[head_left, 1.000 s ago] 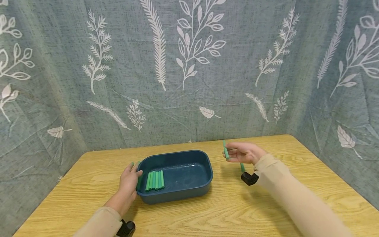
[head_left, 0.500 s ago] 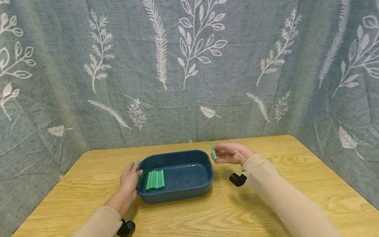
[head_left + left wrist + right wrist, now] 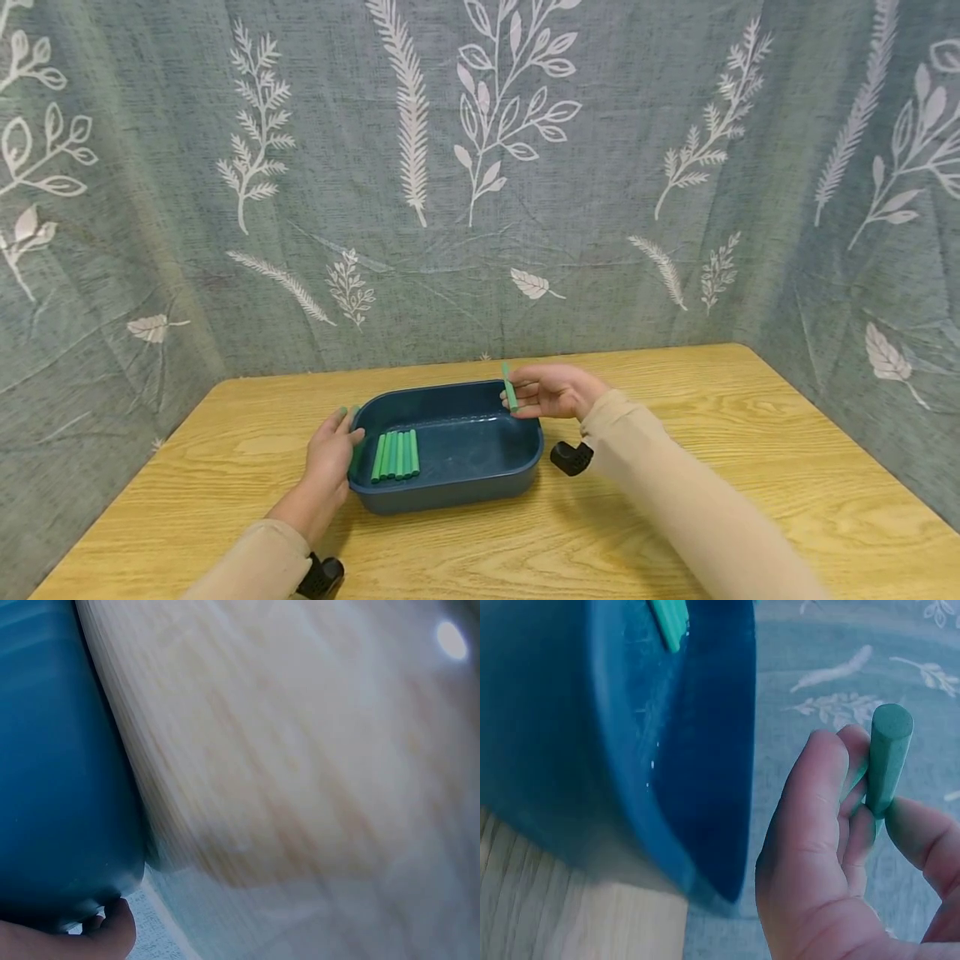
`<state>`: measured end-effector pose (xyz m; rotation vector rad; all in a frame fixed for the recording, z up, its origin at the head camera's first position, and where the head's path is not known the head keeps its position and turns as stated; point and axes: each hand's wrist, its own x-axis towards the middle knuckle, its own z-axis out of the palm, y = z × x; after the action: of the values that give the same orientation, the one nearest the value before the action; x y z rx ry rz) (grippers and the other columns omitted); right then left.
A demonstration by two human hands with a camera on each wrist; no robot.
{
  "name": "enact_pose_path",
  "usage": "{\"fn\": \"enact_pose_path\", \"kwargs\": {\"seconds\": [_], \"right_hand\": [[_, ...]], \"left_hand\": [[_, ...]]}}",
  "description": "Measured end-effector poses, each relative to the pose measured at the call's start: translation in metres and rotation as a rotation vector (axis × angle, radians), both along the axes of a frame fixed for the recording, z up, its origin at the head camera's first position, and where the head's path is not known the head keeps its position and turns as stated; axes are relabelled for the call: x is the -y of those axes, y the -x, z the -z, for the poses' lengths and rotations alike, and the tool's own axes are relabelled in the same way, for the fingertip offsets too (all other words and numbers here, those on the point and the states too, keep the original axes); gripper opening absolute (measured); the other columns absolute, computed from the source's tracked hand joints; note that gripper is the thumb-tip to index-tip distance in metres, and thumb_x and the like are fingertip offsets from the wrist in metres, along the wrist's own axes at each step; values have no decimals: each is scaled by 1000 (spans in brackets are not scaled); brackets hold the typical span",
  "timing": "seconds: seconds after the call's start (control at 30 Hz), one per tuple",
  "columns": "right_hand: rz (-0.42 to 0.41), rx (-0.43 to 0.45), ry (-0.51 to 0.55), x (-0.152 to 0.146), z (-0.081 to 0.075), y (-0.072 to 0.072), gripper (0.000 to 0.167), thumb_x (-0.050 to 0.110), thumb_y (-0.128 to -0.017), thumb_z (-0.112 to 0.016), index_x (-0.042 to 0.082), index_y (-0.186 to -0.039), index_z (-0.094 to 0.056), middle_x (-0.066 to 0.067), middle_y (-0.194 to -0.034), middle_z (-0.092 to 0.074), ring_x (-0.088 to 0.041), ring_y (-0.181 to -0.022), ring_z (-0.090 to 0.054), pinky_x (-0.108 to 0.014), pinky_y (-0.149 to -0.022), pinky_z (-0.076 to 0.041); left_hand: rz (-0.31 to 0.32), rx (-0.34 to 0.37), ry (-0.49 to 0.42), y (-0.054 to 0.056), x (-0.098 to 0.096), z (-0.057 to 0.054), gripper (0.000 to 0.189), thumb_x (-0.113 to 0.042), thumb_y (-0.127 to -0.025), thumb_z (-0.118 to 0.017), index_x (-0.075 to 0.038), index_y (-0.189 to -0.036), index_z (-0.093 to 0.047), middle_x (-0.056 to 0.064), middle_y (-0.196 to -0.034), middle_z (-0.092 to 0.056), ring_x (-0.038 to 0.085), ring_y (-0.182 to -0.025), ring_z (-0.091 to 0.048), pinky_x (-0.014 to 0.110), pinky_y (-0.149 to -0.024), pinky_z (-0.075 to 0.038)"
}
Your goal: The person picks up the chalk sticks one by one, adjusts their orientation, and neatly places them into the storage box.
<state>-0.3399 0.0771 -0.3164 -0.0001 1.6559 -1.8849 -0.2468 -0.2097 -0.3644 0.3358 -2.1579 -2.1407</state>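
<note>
In the head view a dark blue plastic tub (image 3: 450,497) stands on the table, with several green sticks (image 3: 394,456) lying side by side in its left end. My left hand (image 3: 327,454) holds the tub's left end, thumb over the rim and fingers along the outer wall. Above the tub's far right corner, my right hand (image 3: 551,392) pinches one green chalk-like stick (image 3: 890,757) between thumb and fingers. The right wrist view shows its flat end pointing up. In the left wrist view only some fingers (image 3: 112,930) appear, at the tub's corner.
The wooden table (image 3: 675,400) extends around the tub on all sides. Behind it and at both sides hangs a blue-grey curtain (image 3: 420,317) with white leaf prints. The right sleeve (image 3: 652,467) covers part of the table.
My right hand has moved left with the green stick, from beside the tub to over its right corner. A stick lying under the right wrist is now hidden. The left hand stays put.
</note>
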Motion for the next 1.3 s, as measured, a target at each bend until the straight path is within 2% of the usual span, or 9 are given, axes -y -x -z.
{"fn": "enact_pose_path", "kwargs": {"seconds": [0.17, 0.43, 0.57, 0.67, 0.8, 0.97, 1.1, 1.2, 1.3], "right_hand": [[-12, 2, -18, 11, 2, 1, 31, 13, -103, -45, -4, -130, -45, -17, -113, -56, -20, -88, -59, -42, -106, -41], [-37, 7, -44, 25, 3, 0, 31, 14, -104, -44, -2, -130, -46, -27, -144, -43, -33, -122, -52, -45, -109, -38], [-45, 22, -58, 34, 3, 2, 21, 15, -104, -45, 3, -119, -50, -26, -145, -42, -37, -134, -41, -46, -109, -37], [-53, 30, -63, 41, 3, 4, 14, 15, -104, -46, 5, -111, -52, -25, -144, -44, -36, -133, -43, -46, -109, -37], [-67, 20, -94, 47, 3, 6, 12, 16, -103, -47, 7, -105, -54, -23, -138, -51, -32, -123, -52, -44, -106, -41], [-79, 21, -114, 55, 3, 8, 13, 15, -102, -48, 7, -96, -56, -13, -104, -64, -26, -104, -59, -43, -103, -44], [-104, 17, -131, 60, 5, 9, 15, 13, -102, -49, 3, -111, -55, -10, -94, -63, -33, -117, -56, -45, -104, -43], [-122, 15, -152, 64, 7, 10, 33, 13, -102, -50, 3, -133, -46, -18, -112, -64, -37, -127, -49, -46, -104, -43], [-134, 16, -182, 68, 8, 11, 43, 13, -101, -51, 3, -142, -40, -25, -134, -54, -38, -130, -46, -47, -104, -42]], "left_hand": [[-8, 4, 4, 0, 0, 1, 58, -5, -106, -32, 1, -154, -1, 20, -160, 8, 41, -144, 13, 56, -116, 2], [-2, 3, 1, 0, 1, 2, 57, -6, -106, -32, 1, -154, -1, 20, -159, 11, 42, -143, 15, 57, -116, 2], [-3, 7, 6, 0, 2, 1, 57, -6, -106, -32, 1, -154, -2, 19, -159, 12, 42, -143, 15, 57, -116, 3], [-3, 7, 6, 0, 2, 1, 57, -5, -106, -32, 1, -154, -1, 19, -159, 11, 42, -143, 15, 57, -116, 3], [-6, 4, 4, 2, 1, 1, 58, -4, -105, -32, 1, -154, 0, 20, -160, 8, 41, -143, 15, 56, -116, 2], [-9, 8, 3, 2, 0, 0, 58, -4, -105, -32, 1, -154, -1, 19, -160, 9, 41, -144, 15, 56, -116, 2], [-6, 11, 2, 2, 1, 1, 57, -5, -105, -32, 1, -154, -2, 19, -159, 11, 41, -143, 15, 56, -116, 2], [-8, 9, 5, 2, 0, 0, 57, -4, -105, -32, 0, -154, -3, 19, -160, 9, 41, -144, 14, 56, -116, 1], [-10, 6, 6, 2, -1, -1, 58, -3, -105, -32, 1, -154, -2, 19, -160, 6, 41, -144, 12, 56, -116, 1]]}}
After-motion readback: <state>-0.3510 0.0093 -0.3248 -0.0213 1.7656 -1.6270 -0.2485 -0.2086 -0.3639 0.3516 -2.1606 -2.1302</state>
